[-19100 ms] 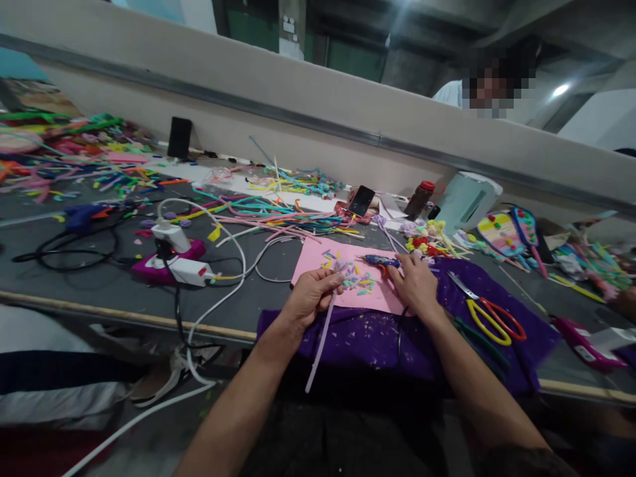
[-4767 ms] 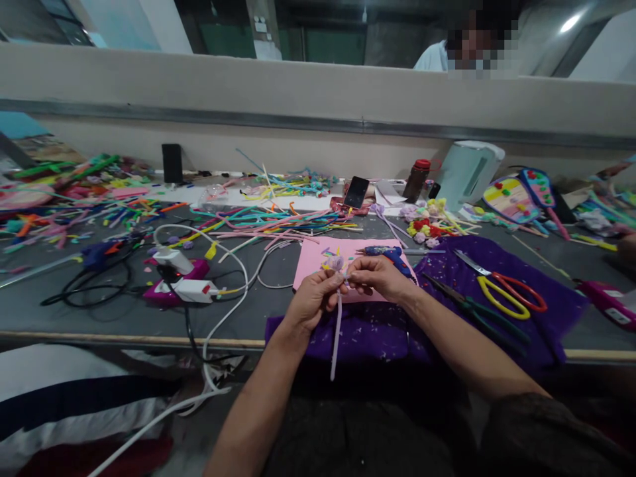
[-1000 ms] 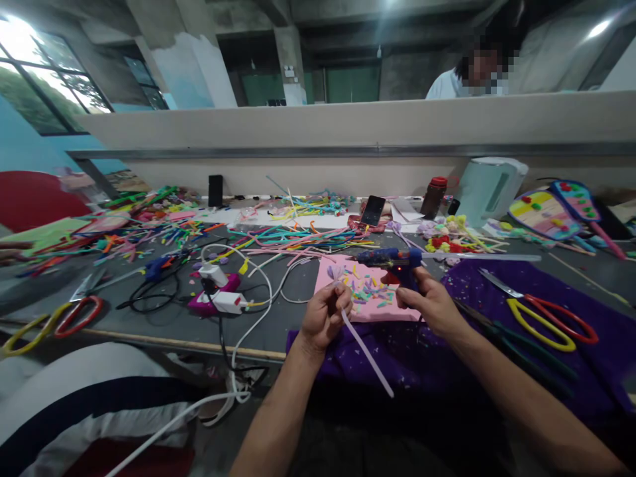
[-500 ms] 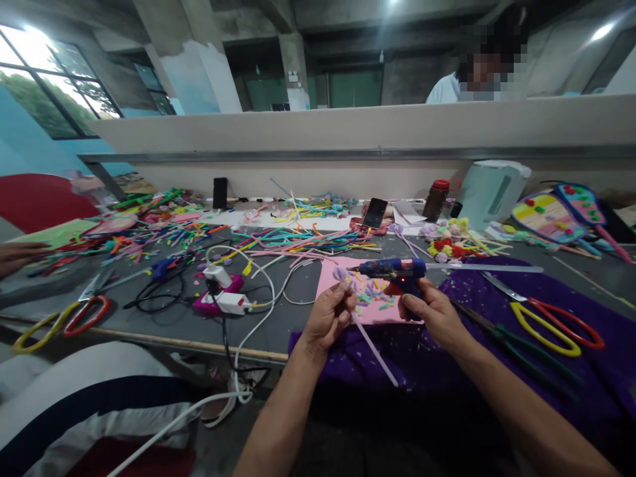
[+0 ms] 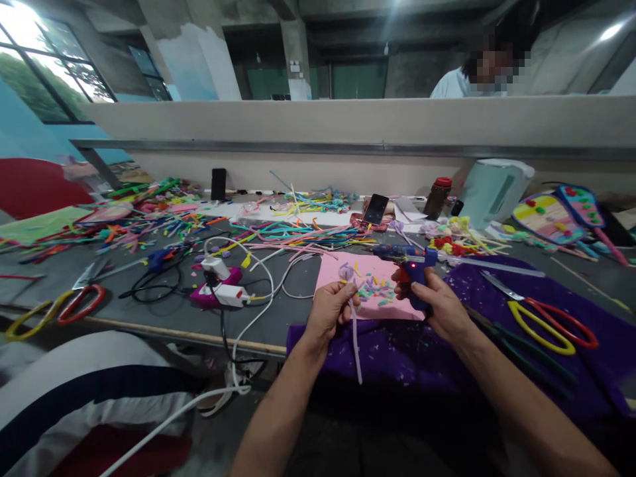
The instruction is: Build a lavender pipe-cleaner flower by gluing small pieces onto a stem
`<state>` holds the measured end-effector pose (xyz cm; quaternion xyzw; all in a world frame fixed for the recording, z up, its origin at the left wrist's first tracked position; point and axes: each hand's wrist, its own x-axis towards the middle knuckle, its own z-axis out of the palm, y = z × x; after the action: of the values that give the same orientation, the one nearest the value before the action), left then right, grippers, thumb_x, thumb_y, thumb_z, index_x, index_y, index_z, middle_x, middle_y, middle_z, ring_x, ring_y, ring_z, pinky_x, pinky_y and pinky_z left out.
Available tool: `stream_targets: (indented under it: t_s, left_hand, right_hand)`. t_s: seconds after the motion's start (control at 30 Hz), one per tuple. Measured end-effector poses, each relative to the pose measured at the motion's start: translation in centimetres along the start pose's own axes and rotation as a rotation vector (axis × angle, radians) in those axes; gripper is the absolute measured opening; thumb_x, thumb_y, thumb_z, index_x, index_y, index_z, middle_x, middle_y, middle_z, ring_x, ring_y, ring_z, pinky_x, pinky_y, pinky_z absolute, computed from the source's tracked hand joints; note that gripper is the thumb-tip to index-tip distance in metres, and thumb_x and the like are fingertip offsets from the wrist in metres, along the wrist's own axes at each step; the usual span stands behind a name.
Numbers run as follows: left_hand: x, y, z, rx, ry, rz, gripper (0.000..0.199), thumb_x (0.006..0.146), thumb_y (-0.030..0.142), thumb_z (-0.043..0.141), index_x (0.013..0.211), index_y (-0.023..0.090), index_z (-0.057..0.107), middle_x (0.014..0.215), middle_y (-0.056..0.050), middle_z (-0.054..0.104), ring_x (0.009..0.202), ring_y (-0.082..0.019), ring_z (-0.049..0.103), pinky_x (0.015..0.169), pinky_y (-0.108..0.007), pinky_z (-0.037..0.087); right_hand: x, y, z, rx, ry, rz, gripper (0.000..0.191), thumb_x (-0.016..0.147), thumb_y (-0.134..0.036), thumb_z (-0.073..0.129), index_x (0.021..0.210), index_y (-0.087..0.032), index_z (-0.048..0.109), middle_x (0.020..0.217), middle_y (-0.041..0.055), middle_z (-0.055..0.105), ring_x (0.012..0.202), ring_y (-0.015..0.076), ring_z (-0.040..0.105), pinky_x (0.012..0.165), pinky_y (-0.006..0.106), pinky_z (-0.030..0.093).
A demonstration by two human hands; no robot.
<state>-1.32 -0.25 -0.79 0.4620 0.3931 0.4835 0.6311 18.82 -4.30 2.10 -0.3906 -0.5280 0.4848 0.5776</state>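
Pinched in my left hand (image 5: 332,306) is a lilac pipe-cleaner flower (image 5: 346,271). Its round head stands above my fingertips and its long stem hangs down below them. My right hand (image 5: 437,301) is wrapped round the grip of a blue glue gun (image 5: 415,266). A small red light glows on the gun's side, a clear glue stick (image 5: 491,265) juts from its back, and the nozzle points left, apart from the flower. Beneath both hands lies a pink sheet (image 5: 328,268) scattered with short pastel pipe-cleaner bits (image 5: 380,289).
A purple cloth (image 5: 527,311) at right carries scissors (image 5: 546,324) and dark pliers (image 5: 521,351). To the left are a power strip (image 5: 218,291) with cords, a second glue gun (image 5: 159,260) and more scissors (image 5: 82,301). Pipe cleaners (image 5: 298,238), a phone (image 5: 375,209) and a kettle (image 5: 497,192) stand behind.
The glue gun has moved right, away from the flower head. My left hand has turned the flower, so its stem hangs more upright. The other person's hand at far left has left the view.
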Motion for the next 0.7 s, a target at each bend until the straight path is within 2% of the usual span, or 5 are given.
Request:
stream_targets:
  t_s: [0.17, 0.3, 0.43, 0.57, 0.7]
  left_hand:
    - [-0.04, -0.04, 0.03, 0.089, 0.037, 0.042, 0.031, 0.066, 0.042, 0.064, 0.059, 0.012, 0.057, 0.039, 0.001, 0.054, 0.025, -0.004, 0.038, 0.027, -0.015, 0.02]
    - [0.05, 0.1, 0.06, 0.056, 0.063, 0.052, 0.034, 0.066, 0.044, 0.063, 0.057, 0.012, 0.056, 0.036, 0.003, 0.05, 0.025, -0.004, 0.037, 0.027, -0.015, 0.02]
    - [0.08, 0.25, 0.03, 0.007, 0.099, 0.039, 0.032, 0.064, 0.043, 0.065, 0.058, 0.013, 0.056, 0.033, 0.005, 0.046, 0.024, -0.004, 0.035, 0.027, -0.015, 0.022]
    - [0.0, 0.39, 0.06, -0.029, 0.102, 0.053, 0.03, 0.061, 0.04, 0.068, 0.059, 0.012, 0.056, 0.042, 0.003, 0.054, 0.027, -0.002, 0.036, 0.028, -0.015, 0.022]
    - [-0.03, 0.49, 0.05, -0.064, 0.053, 0.043, 0.031, 0.064, 0.04, 0.066, 0.059, 0.011, 0.056, 0.051, 0.0, 0.059, 0.027, -0.001, 0.034, 0.027, -0.015, 0.018]
  right_hand:
    - [-0.29, 0.19, -0.07, -0.067, -0.063, -0.003, 0.032, 0.076, -0.03, 0.055, 0.106, -0.022, 0.048, 0.101, 0.0064, 0.059, 0.072, 0.0158, 0.06, 0.065, 0.03, 0.048]
    - [-0.58, 0.21, 0.02, -0.235, -0.133, -0.045, 0.03, 0.079, -0.035, 0.052, 0.105, -0.02, 0.052, 0.085, 0.0039, 0.062, 0.065, 0.0145, 0.058, 0.064, 0.029, 0.047]
    - [-0.68, 0.22, 0.02, -0.347, -0.143, -0.072, 0.025, 0.081, -0.037, 0.049, 0.095, -0.018, 0.057, 0.076, 0.0032, 0.06, 0.065, 0.0149, 0.057, 0.065, 0.028, 0.046]
    - [-0.66, 0.22, -0.04, -0.304, -0.126, -0.031, 0.025, 0.081, -0.036, 0.05, 0.097, -0.018, 0.057, 0.074, 0.0022, 0.059, 0.062, 0.0134, 0.055, 0.058, 0.025, 0.046]
    - [-0.62, 0.39, -0.09, -0.21, -0.101, -0.002, 0.026, 0.082, -0.036, 0.05, 0.098, -0.017, 0.055, 0.069, 0.0013, 0.057, 0.06, 0.013, 0.054, 0.053, 0.024, 0.044]
